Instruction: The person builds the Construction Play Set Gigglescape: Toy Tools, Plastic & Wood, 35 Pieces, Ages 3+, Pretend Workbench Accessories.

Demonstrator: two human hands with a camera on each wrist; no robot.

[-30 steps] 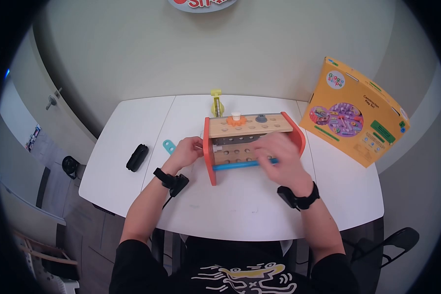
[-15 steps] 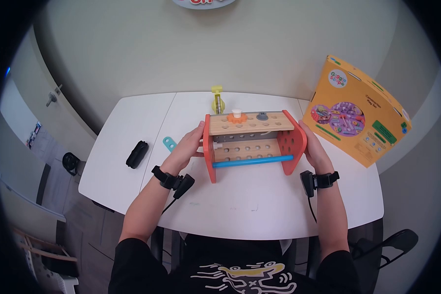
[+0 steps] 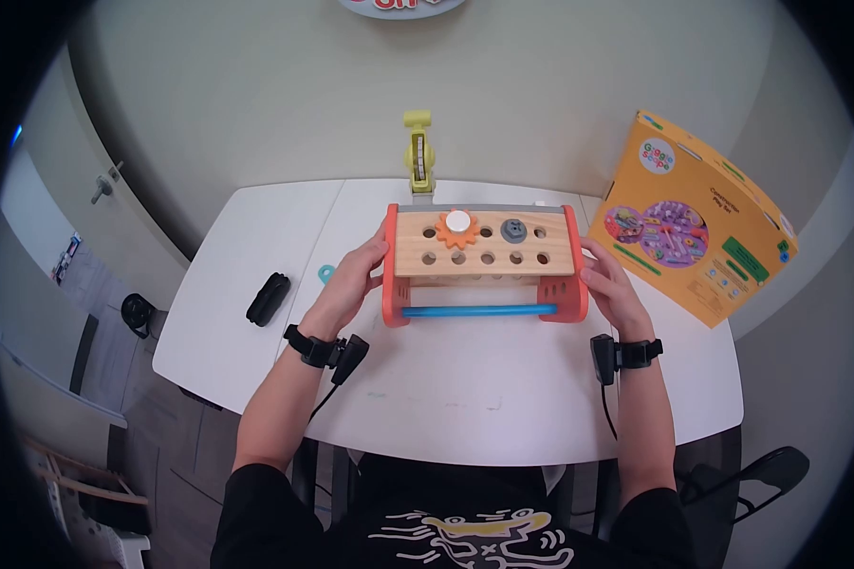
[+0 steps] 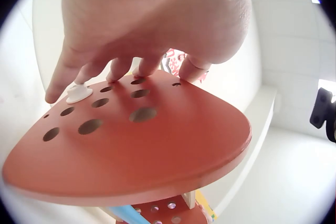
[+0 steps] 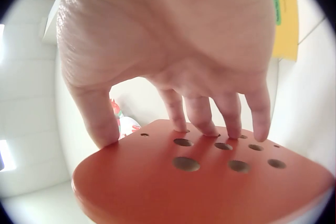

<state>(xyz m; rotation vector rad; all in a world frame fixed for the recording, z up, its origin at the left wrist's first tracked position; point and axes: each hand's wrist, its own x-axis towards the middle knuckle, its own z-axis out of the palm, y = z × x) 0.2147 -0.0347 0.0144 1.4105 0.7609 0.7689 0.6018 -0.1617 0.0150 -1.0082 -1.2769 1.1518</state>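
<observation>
A wooden toy workbench (image 3: 489,251) with red side panels and a blue bar (image 3: 479,311) is between my hands, its holed top turned toward me. My left hand (image 3: 349,275) presses spread fingertips on the left red panel (image 4: 142,150), near a white bolt head (image 4: 80,94). Against the right red panel (image 5: 210,187) my right hand (image 3: 619,292) sets its fairly straight fingers, the thumb tip at the panel's edge. On top sit an orange gear (image 3: 457,239) with a white cap (image 3: 457,221) and a grey screw head (image 3: 513,230). A yellow-green toy part (image 3: 419,156) rises behind.
A teal holed strip (image 3: 326,273) lies left of the workbench, partly hidden by my left hand. Farther left is a black case (image 3: 269,300). The yellow play set box (image 3: 693,223) stands at right on the white table (image 3: 446,408), close to my right hand.
My right hand has gone from the front of the workbench to its right panel. The workbench has tilted so its top faces me more, and the yellow-green part shows higher behind it.
</observation>
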